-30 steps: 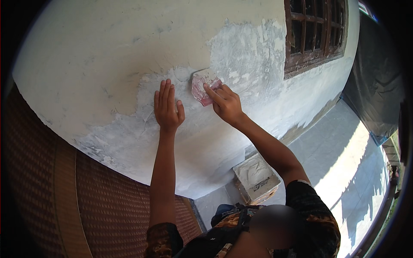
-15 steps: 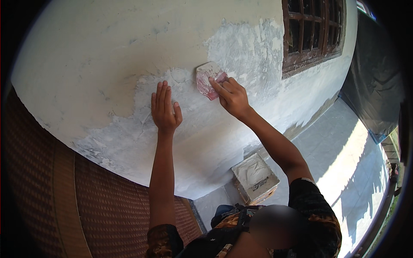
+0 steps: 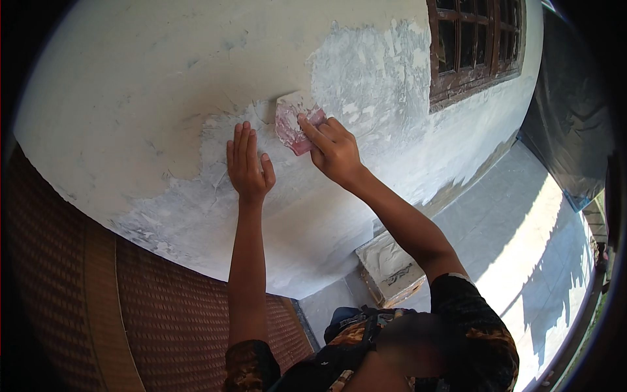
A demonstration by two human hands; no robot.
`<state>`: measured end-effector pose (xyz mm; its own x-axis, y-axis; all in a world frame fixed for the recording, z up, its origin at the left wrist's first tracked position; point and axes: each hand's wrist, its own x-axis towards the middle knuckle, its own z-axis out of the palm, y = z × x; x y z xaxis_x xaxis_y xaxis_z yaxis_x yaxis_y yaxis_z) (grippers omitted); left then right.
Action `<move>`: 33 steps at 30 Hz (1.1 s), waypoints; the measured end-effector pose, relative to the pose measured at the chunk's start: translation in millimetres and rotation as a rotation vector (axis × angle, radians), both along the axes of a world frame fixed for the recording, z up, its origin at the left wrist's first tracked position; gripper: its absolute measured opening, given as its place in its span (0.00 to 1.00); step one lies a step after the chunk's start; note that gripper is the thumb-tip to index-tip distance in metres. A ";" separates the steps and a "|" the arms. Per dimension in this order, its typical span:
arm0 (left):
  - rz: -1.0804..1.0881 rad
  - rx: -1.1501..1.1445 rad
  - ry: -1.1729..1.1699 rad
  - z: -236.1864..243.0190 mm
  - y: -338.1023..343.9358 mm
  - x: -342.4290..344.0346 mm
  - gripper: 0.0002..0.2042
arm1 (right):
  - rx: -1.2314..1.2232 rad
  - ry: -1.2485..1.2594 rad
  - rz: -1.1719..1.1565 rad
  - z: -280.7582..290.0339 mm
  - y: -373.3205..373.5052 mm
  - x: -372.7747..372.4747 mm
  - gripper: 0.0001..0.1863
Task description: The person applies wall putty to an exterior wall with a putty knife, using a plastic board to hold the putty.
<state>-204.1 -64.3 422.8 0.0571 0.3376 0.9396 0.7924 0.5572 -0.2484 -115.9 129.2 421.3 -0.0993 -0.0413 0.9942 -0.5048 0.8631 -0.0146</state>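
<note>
My right hand (image 3: 338,151) grips a flat pinkish-red putty scraper (image 3: 285,125), its index finger stretched along the face. White putty smears much of the scraper, which lies against the cream wall (image 3: 144,85). Just left of it, my left hand (image 3: 248,173) rests with straight fingers, palm toward the wall, holding nothing. Around both hands spreads a rough grey-white patch of putty (image 3: 366,75), reaching up toward the window and down to the lower left. Whether the left palm presses on the wall cannot be made out.
A squarish container of white putty (image 3: 385,264) stands on the grey tiled floor (image 3: 483,209) below my right forearm, which partly covers it. At upper right is a brown-framed window (image 3: 475,49). A brown woven panel (image 3: 176,313) borders the wall at lower left; dark sheeting (image 3: 565,117) hangs far right.
My right hand and the scraper have moved left along the wall, closer to my left hand. My right forearm now covers more of the container. The left hand has hardly moved.
</note>
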 end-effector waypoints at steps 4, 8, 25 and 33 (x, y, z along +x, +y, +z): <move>0.012 -0.011 0.013 1.6 -0.7 0.5 0.21 | -0.087 0.107 -0.200 64.3 21.3 -10.2 0.35; -0.011 -0.017 0.006 1.5 -0.5 -1.0 0.22 | -0.009 0.053 -0.231 32.3 24.3 -30.7 0.33; 0.005 0.004 0.005 1.2 -4.5 -1.0 0.20 | 0.062 -0.019 -0.100 -17.3 -0.8 -25.1 0.33; -0.015 0.008 0.011 0.9 -1.0 0.5 0.20 | -0.028 0.132 -0.117 73.2 12.3 -14.7 0.35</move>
<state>-203.6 -65.3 423.7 0.0725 0.3291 0.9415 0.7977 0.5475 -0.2528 -130.6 141.5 494.4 0.0295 -0.0089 0.9995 -0.3997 0.9164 0.0200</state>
